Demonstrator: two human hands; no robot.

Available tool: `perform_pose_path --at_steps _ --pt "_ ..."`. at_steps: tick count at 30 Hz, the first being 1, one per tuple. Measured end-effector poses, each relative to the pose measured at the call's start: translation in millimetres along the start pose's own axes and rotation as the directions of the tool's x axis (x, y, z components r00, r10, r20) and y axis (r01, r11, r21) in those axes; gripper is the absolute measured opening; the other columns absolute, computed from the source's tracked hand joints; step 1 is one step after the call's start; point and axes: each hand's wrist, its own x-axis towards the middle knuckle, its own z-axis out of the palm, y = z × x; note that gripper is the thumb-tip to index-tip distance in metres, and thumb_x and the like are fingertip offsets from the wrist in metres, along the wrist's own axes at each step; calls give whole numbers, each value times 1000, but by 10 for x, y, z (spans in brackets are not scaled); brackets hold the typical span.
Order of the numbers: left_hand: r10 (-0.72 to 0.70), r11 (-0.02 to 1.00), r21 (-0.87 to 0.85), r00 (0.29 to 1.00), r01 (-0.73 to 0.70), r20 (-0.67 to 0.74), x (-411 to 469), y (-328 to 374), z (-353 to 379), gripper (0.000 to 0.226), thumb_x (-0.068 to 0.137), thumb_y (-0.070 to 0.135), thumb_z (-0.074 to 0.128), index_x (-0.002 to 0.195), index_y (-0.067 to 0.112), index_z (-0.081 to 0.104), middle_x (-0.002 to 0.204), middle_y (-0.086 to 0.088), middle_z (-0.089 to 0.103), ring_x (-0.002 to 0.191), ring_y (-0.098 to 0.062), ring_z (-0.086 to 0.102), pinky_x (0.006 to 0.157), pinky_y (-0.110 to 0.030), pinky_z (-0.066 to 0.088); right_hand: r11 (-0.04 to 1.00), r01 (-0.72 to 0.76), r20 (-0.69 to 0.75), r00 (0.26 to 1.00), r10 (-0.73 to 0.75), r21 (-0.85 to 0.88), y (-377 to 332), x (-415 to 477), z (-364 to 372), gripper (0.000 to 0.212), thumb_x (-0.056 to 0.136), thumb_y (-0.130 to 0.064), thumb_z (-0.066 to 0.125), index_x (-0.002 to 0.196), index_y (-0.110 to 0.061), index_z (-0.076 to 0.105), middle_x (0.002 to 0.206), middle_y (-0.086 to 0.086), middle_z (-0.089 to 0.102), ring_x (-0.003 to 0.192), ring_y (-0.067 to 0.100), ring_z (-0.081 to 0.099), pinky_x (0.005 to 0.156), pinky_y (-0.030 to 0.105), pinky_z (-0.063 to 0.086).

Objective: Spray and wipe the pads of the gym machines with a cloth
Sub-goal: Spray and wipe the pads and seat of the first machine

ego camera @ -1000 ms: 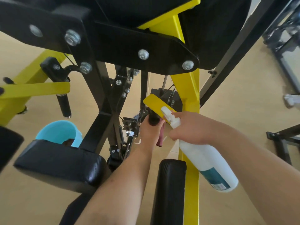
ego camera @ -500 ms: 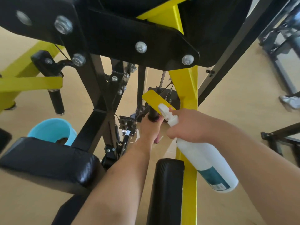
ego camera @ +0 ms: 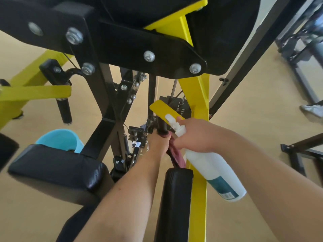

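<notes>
Step in hand: wiping. Left hand [ego camera: 160,143], fingers curled round maroon cloth [ego camera: 176,155], at black handle grip [ego camera: 162,125] above narrow pad [ego camera: 174,198]. Right hand [ego camera: 196,135] grips spray bottle [ego camera: 215,172]. Next, probably: bring cloth down onto pad.

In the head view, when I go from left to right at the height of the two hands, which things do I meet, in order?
The blue bucket → left hand → cloth → right hand → spray bottle.
</notes>
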Motion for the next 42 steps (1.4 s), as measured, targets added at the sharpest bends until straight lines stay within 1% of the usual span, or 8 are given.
perform_pose_path --at_steps 5,9,14,19,29,34,37,42 --pt "-47 999 -9 997 47 -60 -453 218 -261 33 94 34 66 114 9 72 109 -14 74 105 -35 68 91 -39 55 1000 6 -5 1000 -6 2 14 -25 12 60 84 -35 67 140 -19 53 144 7 57 101 22 63 79 35 54" --pt "-55 976 -213 994 33 -96 -835 389 -447 22 102 23 57 99 8 72 74 -8 72 67 -21 73 55 -25 57 998 31 -10 999 -31 56 43 -52 17 55 84 -35 68 133 -13 57 144 9 57 100 22 64 79 37 53" --pt "22 978 -203 995 -42 -99 -1145 597 -671 9 92 24 66 96 17 71 76 -9 76 68 -29 71 69 -43 59 991 45 -28 999 -42 122 68 -141 -18 46 85 -35 68 127 -17 61 105 11 65 88 18 62 72 33 48" --pt "132 981 -141 991 -134 -27 -1525 836 -888 41 83 5 67 115 28 58 102 2 69 98 -19 67 90 -43 58 991 79 -57 996 -73 108 72 -296 -76 48 87 -31 67 131 -14 60 113 16 66 83 17 57 73 33 47" --pt "291 940 -119 934 -319 -205 -1961 1251 -1454 28 97 27 67 124 27 59 107 4 70 99 -16 69 88 -38 60 969 242 -134 963 -234 43 -236 -498 -245 27 83 -28 72 104 -30 55 95 1 63 85 17 61 76 37 54" --pt "300 916 -155 888 -370 -348 -2124 1403 -1913 11 97 45 63 98 40 72 93 13 73 87 -4 67 69 -13 52 938 345 -162 925 -344 -22 -583 -498 -257 32 84 -26 70 113 -27 56 92 -2 63 89 22 61 65 33 48" --pt "263 903 -229 888 -364 -376 -2108 1436 -2254 37 79 63 62 102 37 75 100 8 77 100 -15 71 93 -44 59 916 398 -140 905 -402 -58 -859 -431 -253 56 85 -25 69 136 -36 48 100 -1 62 91 22 61 68 32 47" --pt "178 898 -308 901 -313 -396 -1900 1325 -2833 23 88 59 62 90 41 76 96 9 77 102 -18 70 98 -48 55 909 417 -157 897 -413 -11 -1377 -219 -212 54 87 -27 70 136 -33 47 95 -9 58 85 11 59 73 32 53"
